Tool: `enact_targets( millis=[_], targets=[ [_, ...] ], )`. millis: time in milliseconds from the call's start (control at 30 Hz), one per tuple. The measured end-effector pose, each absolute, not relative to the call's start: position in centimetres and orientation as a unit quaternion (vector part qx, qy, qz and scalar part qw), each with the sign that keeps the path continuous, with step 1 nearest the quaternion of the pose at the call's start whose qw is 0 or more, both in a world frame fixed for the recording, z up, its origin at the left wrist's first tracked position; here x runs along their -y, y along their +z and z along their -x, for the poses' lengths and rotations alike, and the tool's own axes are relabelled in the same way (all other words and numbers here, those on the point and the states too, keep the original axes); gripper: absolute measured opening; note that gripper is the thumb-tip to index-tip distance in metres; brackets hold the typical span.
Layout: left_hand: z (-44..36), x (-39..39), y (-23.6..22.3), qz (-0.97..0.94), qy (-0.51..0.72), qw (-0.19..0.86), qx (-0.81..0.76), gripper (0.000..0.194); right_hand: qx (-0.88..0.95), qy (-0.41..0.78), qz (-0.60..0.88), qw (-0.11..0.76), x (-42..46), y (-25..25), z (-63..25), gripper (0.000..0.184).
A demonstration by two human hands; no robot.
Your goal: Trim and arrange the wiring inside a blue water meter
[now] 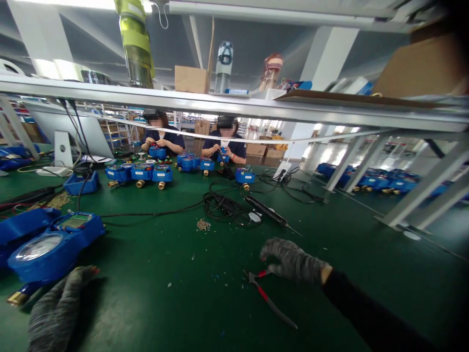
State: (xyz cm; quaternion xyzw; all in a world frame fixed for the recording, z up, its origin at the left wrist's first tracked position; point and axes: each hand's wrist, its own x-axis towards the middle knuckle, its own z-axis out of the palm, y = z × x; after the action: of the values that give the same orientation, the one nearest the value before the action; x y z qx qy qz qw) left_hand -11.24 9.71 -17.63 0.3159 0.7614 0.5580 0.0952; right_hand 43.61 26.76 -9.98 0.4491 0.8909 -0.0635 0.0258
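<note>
My right hand (291, 262), in a grey knit glove, rests on the green table with its fingers curled over the red handle of a pair of pliers (269, 296); the other handle lies on the mat toward me. My left hand (60, 308), also gloved, lies at the lower left with fingers stretched out, just in front of a blue water meter (54, 247) with a round dial and a brass fitting. It holds nothing.
Black cables (223, 205), an electric screwdriver (269, 213) and a small pile of screws (203, 225) lie mid-table. Several blue meters (141, 172) stand further back. Two people sit across the table handling meters. A metal shelf (234, 105) with bottles and boxes spans overhead.
</note>
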Motion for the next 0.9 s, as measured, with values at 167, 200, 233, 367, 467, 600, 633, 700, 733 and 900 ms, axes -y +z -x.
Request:
enact_targets(
  millis=[167, 200, 233, 367, 467, 600, 633, 700, 733, 900],
  targets=[
    [12.3, -9.7, -19.2, -0.330, 0.569, 0.151, -0.738, 0.053, -0.904, -0.087, -0.418, 0.022, -24.4, -10.0, -43.0, 0.021],
    [12.4, -9.8, -19.6, -0.317, 0.582, 0.163, -0.731, 0.054, -0.904, -0.086, -0.419, 0.005, -24.5, -9.4, -42.6, 0.020],
    [12.5, -9.9, -19.9, -0.304, 0.598, 0.177, -0.720, 0.055, -0.903, -0.083, -0.422, -0.016, -24.6, -8.6, -42.0, 0.019],
    [12.5, -10.5, -20.6, -0.275, 0.657, 0.208, -0.670, 0.056, -0.896, -0.083, -0.424, -0.103, -24.7, -6.4, -35.2, 0.010],
    [12.4, -10.6, -20.3, -0.274, 0.665, 0.198, -0.666, 0.056, -0.891, -0.113, -0.421, -0.124, -24.3, -7.3, -25.6, 0.007],
    [12.3, -10.2, -19.7, -0.285, 0.664, 0.187, -0.665, 0.057, -0.880, -0.153, -0.436, -0.108, -21.1, -10.6, -13.0, 0.010],
    [12.3, -10.2, -19.6, -0.286, 0.664, 0.185, -0.665, 0.057, -0.877, -0.153, -0.444, -0.106, -19.7, -11.5, -11.0, 0.012],
    [12.3, -10.1, -19.4, -0.285, 0.665, 0.182, -0.666, 0.058, -0.881, -0.149, -0.439, -0.098, -16.4, -13.4, -8.5, 0.029],
    [12.4, -10.1, -19.4, -0.283, 0.665, 0.183, -0.667, 0.058, -0.888, -0.151, -0.425, -0.088, -14.9, -14.2, -7.9, 0.039],
    [12.4, -10.3, -19.7, -0.277, 0.654, 0.194, -0.676, 0.058, -0.923, -0.153, -0.345, -0.068, -11.7, -16.4, -7.5, 0.073]
  ],
)
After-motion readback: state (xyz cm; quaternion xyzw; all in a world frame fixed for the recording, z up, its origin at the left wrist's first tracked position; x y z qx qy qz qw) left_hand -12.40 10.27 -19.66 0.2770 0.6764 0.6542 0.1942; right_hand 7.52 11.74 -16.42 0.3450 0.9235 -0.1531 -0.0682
